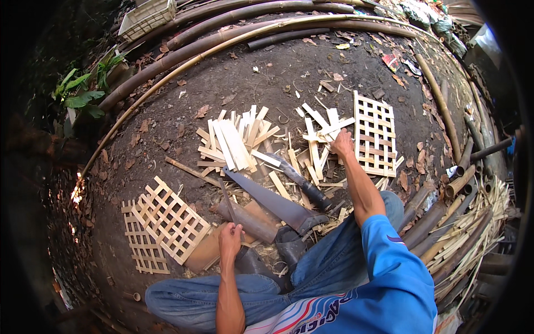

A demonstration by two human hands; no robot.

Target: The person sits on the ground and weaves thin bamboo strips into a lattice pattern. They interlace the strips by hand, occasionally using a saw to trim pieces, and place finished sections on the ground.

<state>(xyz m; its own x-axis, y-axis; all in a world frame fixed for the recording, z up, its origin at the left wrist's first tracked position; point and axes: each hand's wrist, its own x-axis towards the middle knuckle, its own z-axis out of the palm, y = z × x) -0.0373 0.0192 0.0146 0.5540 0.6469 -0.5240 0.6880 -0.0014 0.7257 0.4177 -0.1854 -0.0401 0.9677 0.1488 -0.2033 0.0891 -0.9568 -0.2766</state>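
Observation:
My left hand point(230, 239) is closed around the lower end of a narrow, dark, blade-like piece point(227, 199), which points away from me. Its handle, if it has one, is hidden in my fist. My right hand point(342, 143) reaches out to a small pile of pale bamboo strips, its fingers closed on the end of a bamboo strip point(340, 125). Right of that hand a woven bamboo lattice panel point(375, 135) leans at a tilt. A larger heap of split bamboo strips point(236, 142) lies on the ground ahead, between my hands.
A handsaw point(267, 195) and a dark-handled tool point(311, 192) lie before my feet, near a thick bamboo piece point(247, 220). Two more lattice panels point(172, 220) point(143, 239) overlap at left. Bamboo poles point(233, 36) line the far side; bundled slivers point(478, 234) lie at right.

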